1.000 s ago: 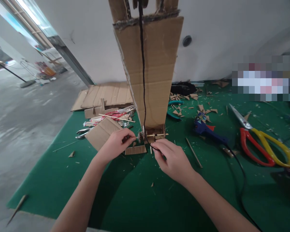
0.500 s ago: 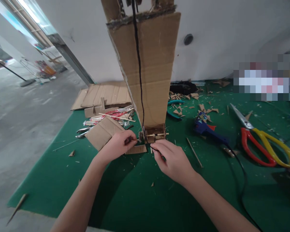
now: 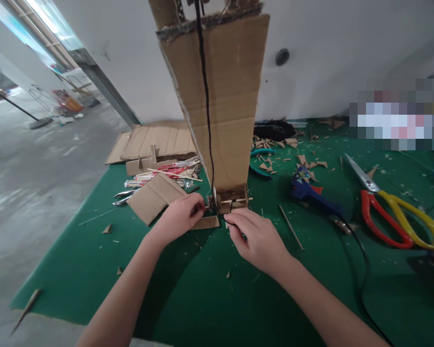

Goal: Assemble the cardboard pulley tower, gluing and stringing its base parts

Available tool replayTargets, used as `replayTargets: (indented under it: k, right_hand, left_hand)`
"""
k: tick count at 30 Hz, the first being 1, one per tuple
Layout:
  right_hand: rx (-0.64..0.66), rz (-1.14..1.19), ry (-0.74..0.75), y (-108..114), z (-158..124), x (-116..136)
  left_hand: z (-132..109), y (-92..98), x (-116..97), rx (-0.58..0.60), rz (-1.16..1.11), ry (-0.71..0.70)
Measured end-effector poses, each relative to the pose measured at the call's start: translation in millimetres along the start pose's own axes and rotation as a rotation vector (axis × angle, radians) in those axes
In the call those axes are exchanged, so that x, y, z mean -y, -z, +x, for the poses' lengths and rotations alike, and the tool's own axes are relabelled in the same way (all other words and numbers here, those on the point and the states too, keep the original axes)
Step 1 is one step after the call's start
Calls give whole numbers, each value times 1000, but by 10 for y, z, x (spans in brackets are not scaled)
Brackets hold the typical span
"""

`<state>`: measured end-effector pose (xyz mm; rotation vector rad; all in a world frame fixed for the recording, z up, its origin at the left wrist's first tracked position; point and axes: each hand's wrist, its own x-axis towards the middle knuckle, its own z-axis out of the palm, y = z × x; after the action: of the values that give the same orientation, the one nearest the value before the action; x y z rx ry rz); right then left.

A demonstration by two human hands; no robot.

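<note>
A tall cardboard tower stands upright on the green mat, with a black cord running down its front. At its foot, a thin wooden stick passes through a small cardboard box, with a round cardboard spool at the left end. My left hand is closed in a pinch on the stick's left end, beside the spool. With thumb and forefinger, my right hand pinches a black cord in front of the box. A flat cardboard strip lies under my left fingers.
Scissors with red and yellow handles and a blue glue gun with its cable lie on the right. Cardboard sheets, wrapped sticks and pliers are on the left. Cardboard scraps litter the mat.
My left fingers have curled and turned slightly at the stick's end. The cord's lower end sits a little further left at the spool. My right hand has barely moved.
</note>
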<state>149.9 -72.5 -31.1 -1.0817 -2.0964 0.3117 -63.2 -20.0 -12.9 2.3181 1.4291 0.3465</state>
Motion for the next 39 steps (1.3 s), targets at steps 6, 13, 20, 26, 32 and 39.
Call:
replayTargets:
  k: [6, 13, 20, 26, 32, 39]
  right_hand:
    - [-11, -7, -1, 5, 1, 3]
    - [-4, -17, 2, 12, 6, 19]
    - [6, -17, -7, 8, 16, 27]
    - [2, -22, -3, 10, 16, 27]
    - [5, -10, 0, 5, 14, 31]
    - [-7, -26, 12, 4, 32, 55]
  left_hand:
    - [1, -10, 8, -20, 33, 18]
    - [14, -62, 37, -67, 107, 50]
    - [12, -8, 41, -65, 69, -2]
    - [30, 28, 7, -33, 91, -2]
    - [40, -31, 53, -119, 40, -28]
    - [32, -37, 76, -226, 19, -41]
